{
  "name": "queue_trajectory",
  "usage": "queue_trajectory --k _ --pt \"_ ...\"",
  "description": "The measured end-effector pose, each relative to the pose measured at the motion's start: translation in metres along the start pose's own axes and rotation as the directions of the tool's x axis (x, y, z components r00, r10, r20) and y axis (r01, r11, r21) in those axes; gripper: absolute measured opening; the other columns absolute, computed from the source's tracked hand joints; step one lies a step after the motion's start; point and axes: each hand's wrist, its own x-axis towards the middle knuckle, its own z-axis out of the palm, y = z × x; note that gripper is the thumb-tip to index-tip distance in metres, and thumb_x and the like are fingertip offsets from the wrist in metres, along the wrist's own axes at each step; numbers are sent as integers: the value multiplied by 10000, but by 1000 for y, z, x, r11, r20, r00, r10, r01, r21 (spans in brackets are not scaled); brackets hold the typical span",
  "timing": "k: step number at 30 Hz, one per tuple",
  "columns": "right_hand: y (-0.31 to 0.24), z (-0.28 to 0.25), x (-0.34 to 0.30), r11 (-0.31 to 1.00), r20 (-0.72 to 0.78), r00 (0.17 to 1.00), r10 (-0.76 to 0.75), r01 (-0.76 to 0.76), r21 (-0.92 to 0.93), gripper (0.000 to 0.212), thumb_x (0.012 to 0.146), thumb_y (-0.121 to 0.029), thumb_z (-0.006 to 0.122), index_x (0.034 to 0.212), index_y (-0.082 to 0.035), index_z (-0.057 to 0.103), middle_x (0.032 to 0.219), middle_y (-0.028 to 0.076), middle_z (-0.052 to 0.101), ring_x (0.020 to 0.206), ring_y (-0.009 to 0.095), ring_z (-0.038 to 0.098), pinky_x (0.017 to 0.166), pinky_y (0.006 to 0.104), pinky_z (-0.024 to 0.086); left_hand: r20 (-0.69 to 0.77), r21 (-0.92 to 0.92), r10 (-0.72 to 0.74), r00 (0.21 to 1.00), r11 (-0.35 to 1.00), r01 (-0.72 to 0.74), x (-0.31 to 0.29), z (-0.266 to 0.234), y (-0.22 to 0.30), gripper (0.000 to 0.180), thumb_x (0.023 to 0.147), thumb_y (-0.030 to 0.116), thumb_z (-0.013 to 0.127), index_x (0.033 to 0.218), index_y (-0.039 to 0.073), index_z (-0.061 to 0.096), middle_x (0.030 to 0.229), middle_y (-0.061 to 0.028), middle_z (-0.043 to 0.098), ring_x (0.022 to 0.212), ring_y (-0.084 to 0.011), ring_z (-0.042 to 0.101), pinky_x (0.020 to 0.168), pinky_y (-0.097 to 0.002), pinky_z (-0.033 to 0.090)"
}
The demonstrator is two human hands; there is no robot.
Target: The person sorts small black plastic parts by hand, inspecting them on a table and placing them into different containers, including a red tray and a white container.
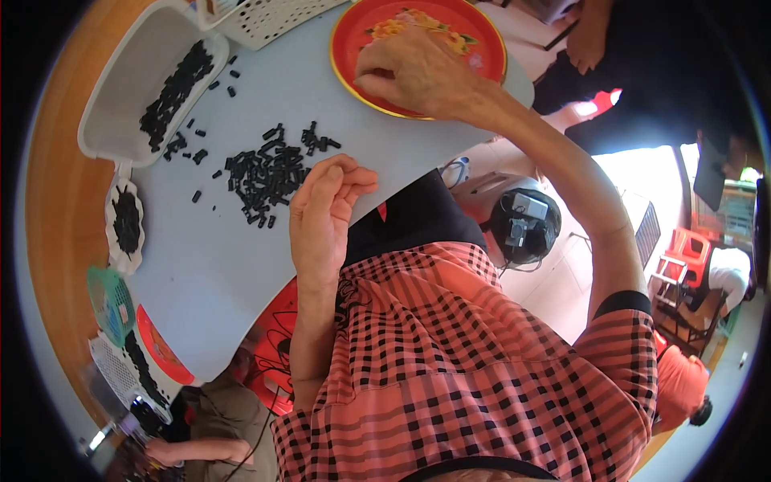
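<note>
My right hand (418,74) is over a round red tray (350,44) with a yellow rim and a flower pattern. Its fingers are curled together, and anything between them is hidden. Beside a loose pile of small black plastic parts (265,178) on the pale table (217,273), my left hand (323,217) is raised near the edge. Thumb and fingers there are bent inward; whatever they may pinch is too small to make out. A few more black parts (312,138) lie between the pile and the red tray.
A white bin (108,100) with black parts stands at the far left, a perforated white basket (277,20) beside it. Nearer are a scalloped white dish (114,245), a green basket (104,297) and another red tray (165,349). Other people's hands show at lower left (165,452) and upper right (586,48).
</note>
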Motion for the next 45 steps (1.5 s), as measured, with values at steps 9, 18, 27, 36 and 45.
queue_trajectory --k 9,18,27,36,45 --pt "-46 50 62 943 125 966 -228 187 274 86 780 -60 575 837 -31 632 769 109 620 708 295 598 657 380 483 -48 -61 31 998 998 -34 -7 -11 17 251 951 126 458 1050 -70 578 899 -154 649 856 -215 630 822 -349 495" --pt "-65 61 72 939 130 945 -301 270 213 75 775 -49 585 837 -38 625 777 93 587 708 304 589 643 400 482 -101 -90 54 993 994 -63 -14 -17 23 257 952 119 443 1052 -80 571 901 -160 647 855 -217 621 842 -351 480" --pt "-68 68 71 933 139 943 -301 261 249 47 771 -57 583 794 -34 618 759 91 585 673 306 579 615 395 475 -122 -89 57 991 994 -68 -17 -22 20 259 949 125 453 1048 -83 571 898 -158 647 851 -218 619 842 -353 478" --pt "-90 87 92 970 339 909 -242 233 67 58 738 -70 598 751 -16 613 685 129 611 663 322 606 587 413 488 -159 -82 72 985 993 -86 -20 -27 25 257 949 141 469 1040 -75 575 898 -155 647 856 -218 617 839 -356 476" --pt "-80 72 73 936 182 944 -275 219 276 96 692 -77 624 735 -1 582 664 139 612 618 316 604 563 396 483 -278 140 256 926 964 -225 -22 -29 33 235 936 130 494 1033 -63 585 863 -120 631 839 -201 608 806 -338 479"
